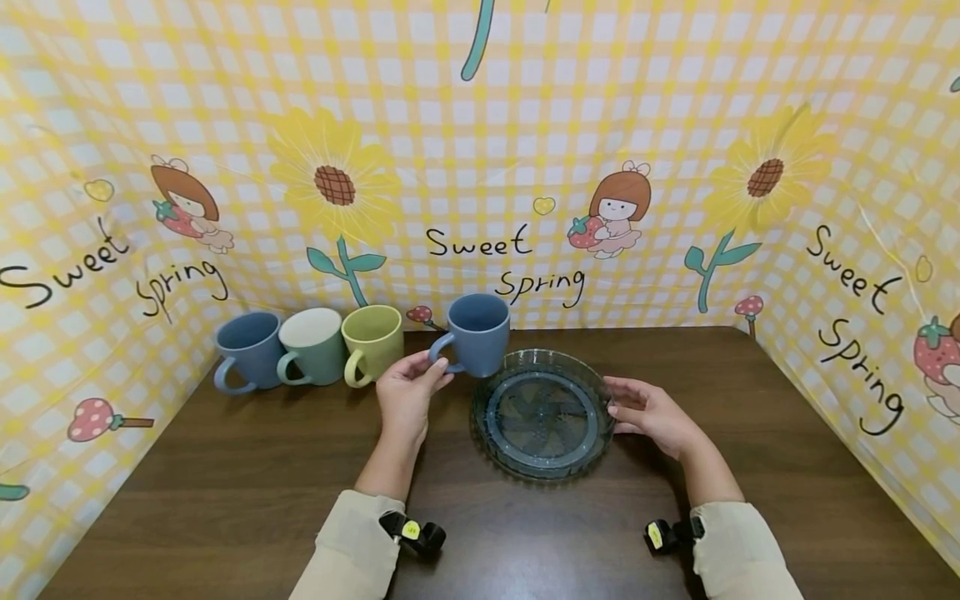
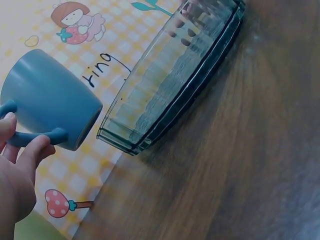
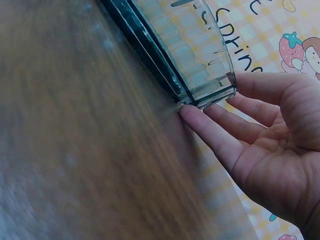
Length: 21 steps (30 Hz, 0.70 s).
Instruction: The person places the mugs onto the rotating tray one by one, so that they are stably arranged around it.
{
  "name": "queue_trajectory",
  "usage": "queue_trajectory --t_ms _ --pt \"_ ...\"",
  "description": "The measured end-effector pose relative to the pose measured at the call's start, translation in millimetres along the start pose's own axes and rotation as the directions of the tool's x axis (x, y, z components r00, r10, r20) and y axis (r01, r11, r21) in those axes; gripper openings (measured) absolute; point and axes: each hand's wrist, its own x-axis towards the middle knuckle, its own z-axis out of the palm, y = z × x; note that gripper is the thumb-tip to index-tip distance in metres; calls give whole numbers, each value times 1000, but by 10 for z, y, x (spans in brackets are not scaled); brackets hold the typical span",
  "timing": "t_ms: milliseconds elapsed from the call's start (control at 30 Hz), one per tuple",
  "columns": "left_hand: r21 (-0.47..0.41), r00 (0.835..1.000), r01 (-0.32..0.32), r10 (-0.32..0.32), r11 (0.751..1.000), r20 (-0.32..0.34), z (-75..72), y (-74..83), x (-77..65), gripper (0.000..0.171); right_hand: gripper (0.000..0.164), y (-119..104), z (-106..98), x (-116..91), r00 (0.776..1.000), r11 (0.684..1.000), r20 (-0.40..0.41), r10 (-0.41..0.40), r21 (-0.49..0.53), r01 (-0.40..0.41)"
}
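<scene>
A blue mug hangs upright just off the left of a clear ridged glass plate. My left hand pinches the mug's handle between thumb and fingers. On the plate's right side, my right hand holds the edge. Close up in the right wrist view, the thumb is at the rim while a lower fingertip touches near the dark base. Faint ridges run around the plate's wall.
At the back left stand another blue mug, a green mug with a white inside and a yellow-green mug, side by side. A checked cloth encloses the brown table at the back and sides.
</scene>
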Motion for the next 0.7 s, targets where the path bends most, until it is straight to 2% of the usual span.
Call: queue_trajectory --t_ms 300,700 --pt "23 999 25 -25 999 21 83 21 -55 26 62 2 -9 3 1000 1000 -7 13 -2 -13" --pt "-1 997 48 -48 999 55 169 -3 -103 17 62 12 -17 -1 1000 1000 -2 1 11 -1"
